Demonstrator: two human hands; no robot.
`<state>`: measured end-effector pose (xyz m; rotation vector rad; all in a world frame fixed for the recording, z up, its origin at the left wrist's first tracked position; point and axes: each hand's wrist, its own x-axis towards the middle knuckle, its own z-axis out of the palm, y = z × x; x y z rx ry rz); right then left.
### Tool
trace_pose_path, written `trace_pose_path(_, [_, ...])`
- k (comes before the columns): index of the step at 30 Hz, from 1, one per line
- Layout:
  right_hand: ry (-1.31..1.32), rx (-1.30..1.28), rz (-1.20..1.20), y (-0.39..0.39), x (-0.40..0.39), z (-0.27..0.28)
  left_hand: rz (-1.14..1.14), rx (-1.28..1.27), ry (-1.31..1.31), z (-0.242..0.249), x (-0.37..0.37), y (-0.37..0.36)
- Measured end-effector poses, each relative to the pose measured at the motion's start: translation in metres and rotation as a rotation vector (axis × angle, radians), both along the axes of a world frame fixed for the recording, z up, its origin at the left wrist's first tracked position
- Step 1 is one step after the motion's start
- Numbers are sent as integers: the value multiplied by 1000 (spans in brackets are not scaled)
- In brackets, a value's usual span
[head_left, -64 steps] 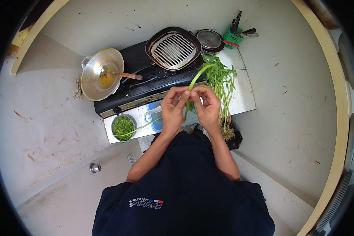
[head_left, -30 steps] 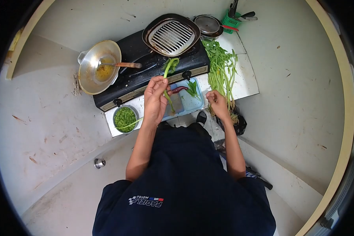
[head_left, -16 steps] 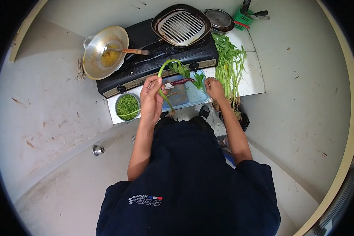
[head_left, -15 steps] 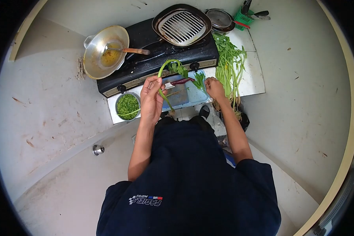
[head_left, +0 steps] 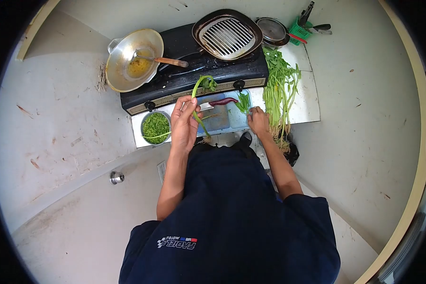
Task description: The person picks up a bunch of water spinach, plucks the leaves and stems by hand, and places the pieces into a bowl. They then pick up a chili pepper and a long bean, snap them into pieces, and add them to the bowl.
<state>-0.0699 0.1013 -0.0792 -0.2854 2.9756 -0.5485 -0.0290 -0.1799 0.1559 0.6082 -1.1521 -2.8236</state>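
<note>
A green leafy stalk (head_left: 195, 90) stands upright in my left hand (head_left: 184, 123), pinched between thumb and fingers; its top bends over with a few leaves and its root end hangs below. My right hand (head_left: 259, 122) is at the right edge of a blue tray (head_left: 236, 124), fingers loosely bent and slightly apart, and I see nothing in them. Just above it, some picked green leaves (head_left: 243, 102) lie on the tray. A knife with a dark red handle (head_left: 223, 101) rests across the tray, its pale blade partly behind my left hand.
A bowl of chopped greens (head_left: 156, 128) is on the left. Behind the tray sits a black stove (head_left: 175, 81) carrying a wok (head_left: 116, 71) with a spatula (head_left: 168, 61) and a grill pan (head_left: 227, 34). A bunch of rooted greens (head_left: 281, 90) lies right, near a lidded pan (head_left: 271, 29) and green basket (head_left: 302, 32).
My right hand has loosened from a closed shape and shifted slightly downward beside the tray. My left hand still holds the stalk. The whole view has shifted slightly.
</note>
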Motion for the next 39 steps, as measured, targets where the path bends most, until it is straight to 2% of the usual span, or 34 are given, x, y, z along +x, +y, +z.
trace_pose_path(14, [65, 75, -48, -7, -5, -20, -3, 22, 11, -3, -8, 0])
trace_pose_path(20, [67, -91, -153, -9, -6, -15, -13, 20, 16, -6, -13, -3])
trace_pose_path(29, [127, -597, -356, -11, -13, 4, -22, 25, -1, -6, -21, -1])
trace_pose_path(39, [165, -586, -385, -15, -23, 18, -29, 25, 7, -9, -26, -4])
